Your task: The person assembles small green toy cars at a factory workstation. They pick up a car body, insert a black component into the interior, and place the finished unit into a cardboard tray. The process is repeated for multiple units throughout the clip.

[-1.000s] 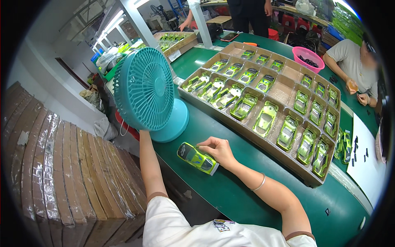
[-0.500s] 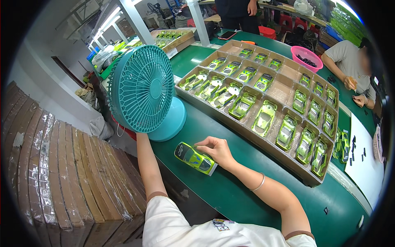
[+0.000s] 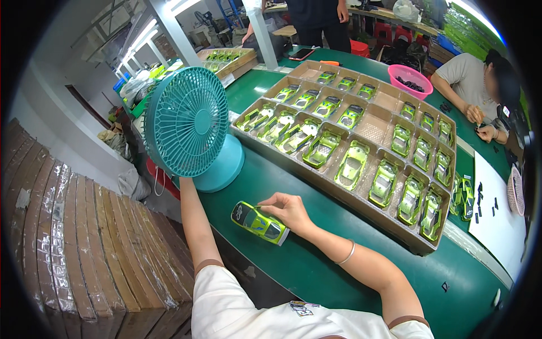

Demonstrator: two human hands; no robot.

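A bright green toy car body (image 3: 261, 224) with a black hood and blue side marks lies on the green table in front of me. My right hand (image 3: 289, 212) is at its far side, thumb and index finger pinched together against the edge by the windshield. What sits between those fingertips is too small to tell. My left forearm (image 3: 197, 223) reaches up to the turquoise desk fan (image 3: 189, 121), and the fan hides my left hand. Beyond my right hand, a brown compartment tray (image 3: 339, 179) holds several similar green car bodies, mostly one per compartment.
Stacked cardboard (image 3: 96, 237) stands at the left. A pink bowl (image 3: 410, 82) of dark parts is behind the tray. Small black parts lie on a white board (image 3: 499, 217) at right, near a co-worker's hands (image 3: 484, 124). Another person stands at the back. A second tray (image 3: 228, 62) is farther off.
The whole view has shifted slightly. My right hand stays pinched at the car body's edge, and the car body keeps its place on the table. At the back, the standing person has moved more into view.
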